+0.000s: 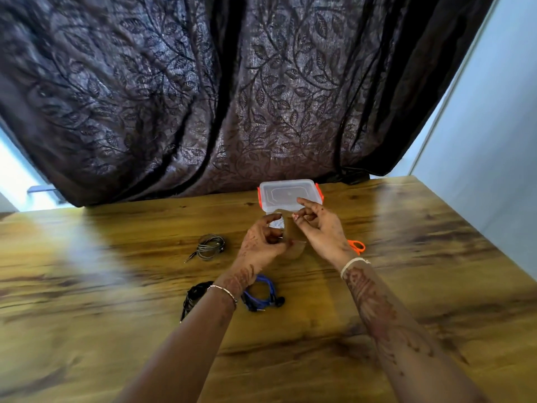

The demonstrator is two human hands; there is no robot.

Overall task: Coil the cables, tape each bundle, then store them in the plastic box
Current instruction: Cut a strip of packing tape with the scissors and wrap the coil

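Observation:
My left hand (266, 239) holds a roll of clear tape (293, 251) above the table. My right hand (316, 228) pinches the free end of the tape strip (289, 228) and holds it stretched up from the roll. A clear plastic box (290, 194) with orange clips stands shut just behind my hands. A grey coiled cable (209, 247) lies to the left. A blue coiled cable (263, 293) and a black coiled cable (193, 298) lie near my left wrist, the black one partly hidden by my forearm.
Orange-handled scissors (356, 246) lie on the wooden table (406, 286) behind my right wrist, mostly hidden. A dark patterned curtain (232, 97) hangs along the table's far edge. A pale wall (494, 141) runs on the right.

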